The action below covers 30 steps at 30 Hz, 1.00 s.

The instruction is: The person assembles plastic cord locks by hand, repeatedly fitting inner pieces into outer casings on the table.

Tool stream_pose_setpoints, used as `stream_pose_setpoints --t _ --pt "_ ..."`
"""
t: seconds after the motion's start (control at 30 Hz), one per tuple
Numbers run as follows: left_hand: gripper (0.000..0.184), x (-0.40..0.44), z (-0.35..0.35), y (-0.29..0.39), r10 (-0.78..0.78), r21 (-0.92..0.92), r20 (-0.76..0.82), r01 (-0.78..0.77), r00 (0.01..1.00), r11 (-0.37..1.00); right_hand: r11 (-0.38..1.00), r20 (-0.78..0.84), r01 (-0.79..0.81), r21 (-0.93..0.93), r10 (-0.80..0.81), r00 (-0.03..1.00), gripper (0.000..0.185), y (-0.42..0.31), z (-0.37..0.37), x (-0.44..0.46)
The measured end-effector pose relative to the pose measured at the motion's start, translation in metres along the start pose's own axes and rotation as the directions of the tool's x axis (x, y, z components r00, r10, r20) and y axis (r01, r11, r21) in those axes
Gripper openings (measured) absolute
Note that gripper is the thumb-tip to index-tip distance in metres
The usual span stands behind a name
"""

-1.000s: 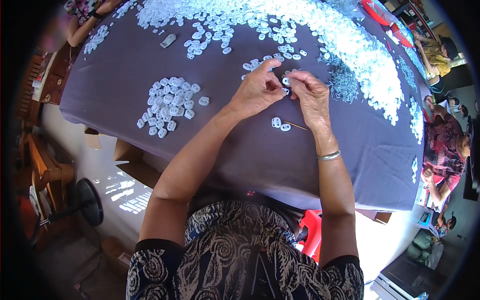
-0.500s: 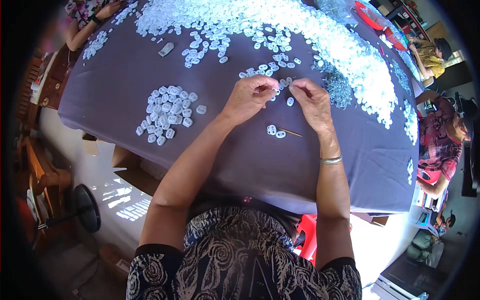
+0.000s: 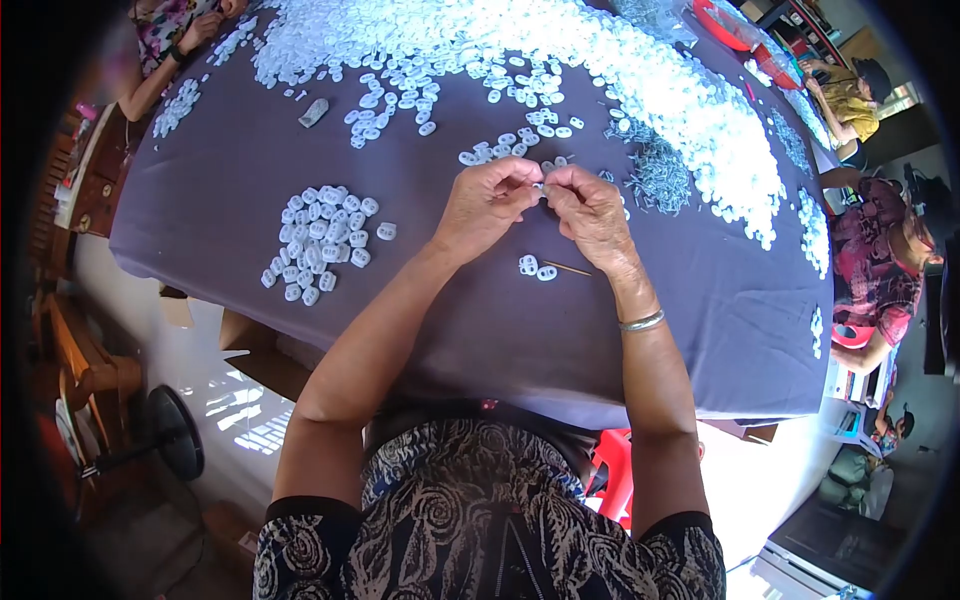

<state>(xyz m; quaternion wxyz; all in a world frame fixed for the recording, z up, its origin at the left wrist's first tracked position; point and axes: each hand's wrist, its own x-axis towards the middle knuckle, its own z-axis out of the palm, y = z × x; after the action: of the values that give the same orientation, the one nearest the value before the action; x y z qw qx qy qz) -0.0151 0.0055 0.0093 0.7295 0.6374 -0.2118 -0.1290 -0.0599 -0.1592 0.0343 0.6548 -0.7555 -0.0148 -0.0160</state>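
My left hand [image 3: 487, 203] and my right hand [image 3: 592, 212] meet fingertip to fingertip over the grey cloth. Between them is a small white piece [image 3: 540, 188], pinched by my left fingers. The right thumb and forefinger press together at its right side; whatever they grip is too small to name. Just beyond the hands lie loose white two-holed pieces [image 3: 503, 147]. Nearer me, a few white pieces [image 3: 537, 268] rest beside a thin brown stick [image 3: 567, 268]. A heap of thicker white pieces [image 3: 320, 240] sits to the left.
A long pile of white pieces [image 3: 720, 150] curves across the far side of the table [image 3: 450, 330]. Small metallic-looking parts [image 3: 660, 175] form a heap at right. A grey lump [image 3: 314, 112] lies at far left. Other people [image 3: 880, 270] sit around the table; red trays [image 3: 725, 25] stand far right.
My right hand has moved left and now touches the left hand at the small piece; half a second ago they were apart. The view has shifted slightly.
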Motion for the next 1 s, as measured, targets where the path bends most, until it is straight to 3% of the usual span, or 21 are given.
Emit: stream_pose_setpoints --t 0.1,0.23,0.33,0.43,0.57,0.67,0.77,0.87,1.0 --pt "0.015 0.001 -0.001 0.0 -0.022 0.0 -0.006 0.022 1.0 1.0 1.0 0.025 0.012 -0.014 -0.012 1.0 0.006 0.0 -0.005 0.001" --pt "0.017 0.003 -0.002 0.001 -0.041 -0.054 -0.02 0.04 0.999 0.998 0.956 -0.209 0.112 -0.27 -0.172 0.963 0.006 0.003 -0.022 0.013" --pt "0.019 0.004 -0.002 -0.001 -0.013 -0.052 -0.033 0.011 0.999 0.999 0.911 -0.271 0.091 -0.402 -0.214 0.939 0.005 0.003 -0.053 0.03" --pt "0.021 0.008 0.0 -0.004 -0.028 -0.054 -0.057 0.025 0.998 0.998 0.816 -0.124 0.216 -0.536 -0.33 0.936 0.008 0.008 -0.058 0.048" --pt "0.023 0.007 -0.001 -0.003 -0.041 -0.034 -0.06 0.039 0.997 0.999 0.648 0.169 0.317 -0.693 -0.282 0.944 0.009 0.006 -0.057 0.063" --pt "0.025 0.007 -0.002 -0.004 -0.038 -0.03 -0.056 0.036 0.998 0.999 0.597 0.212 0.293 -0.747 -0.204 0.956 0.007 0.001 -0.051 0.066" --pt "0.026 0.007 -0.001 -0.004 -0.042 -0.037 -0.053 0.04 0.998 0.998 0.482 0.284 0.433 -0.762 -0.352 0.892 0.005 0.011 -0.054 0.068" --pt "0.026 0.007 0.0 -0.001 -0.032 -0.052 -0.057 0.029 0.998 0.998 0.684 0.068 0.26 -0.682 -0.295 0.953 0.004 -0.003 -0.042 0.052" --pt "0.027 0.006 0.003 0.0 -0.011 -0.053 -0.051 0.009 0.999 0.999 0.958 -0.08 0.118 -0.26 -0.143 0.986 0.003 -0.011 -0.025 0.026"
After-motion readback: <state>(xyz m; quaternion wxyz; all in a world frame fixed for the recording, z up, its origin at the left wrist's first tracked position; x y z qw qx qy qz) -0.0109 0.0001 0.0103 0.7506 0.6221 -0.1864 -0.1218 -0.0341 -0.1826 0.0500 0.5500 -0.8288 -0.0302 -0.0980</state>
